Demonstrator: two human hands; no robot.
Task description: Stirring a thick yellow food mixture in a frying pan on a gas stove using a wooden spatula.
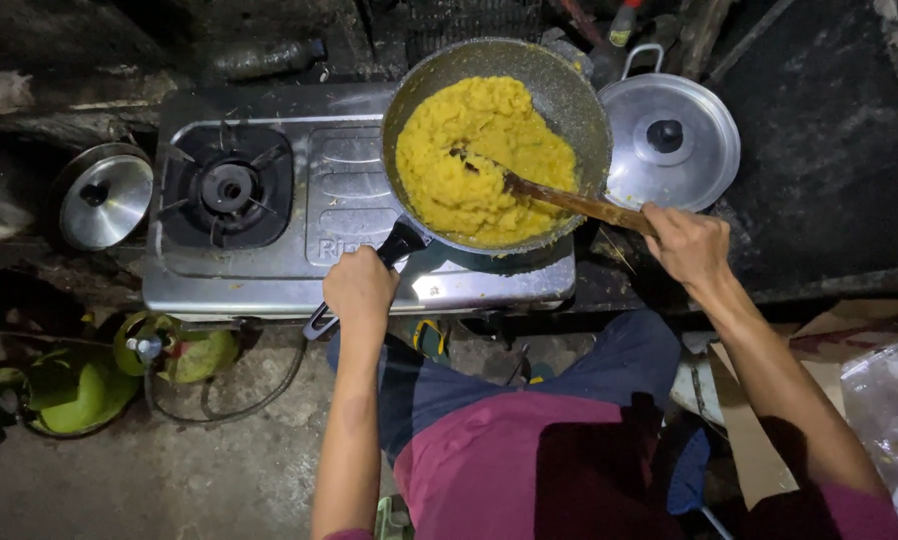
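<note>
From the head view, the left hand [361, 288] has its fingers wrapped tight around the black handle of the frying pan [569, 100], which sits on the right burner of a two-burner gas stove [339, 190]. The pan is full of thick yellow mash [479, 155]. The right hand [687, 245] has its fingers closed on the end of a wooden spatula [569, 202], whose blade is sunk in the mash near the pan's middle. A steel lid [669, 140] lies just right of the pan, another steel lid [104, 198] lies left of the stove, and a green gas cylinder [74, 390] stands on the floor below.
</note>
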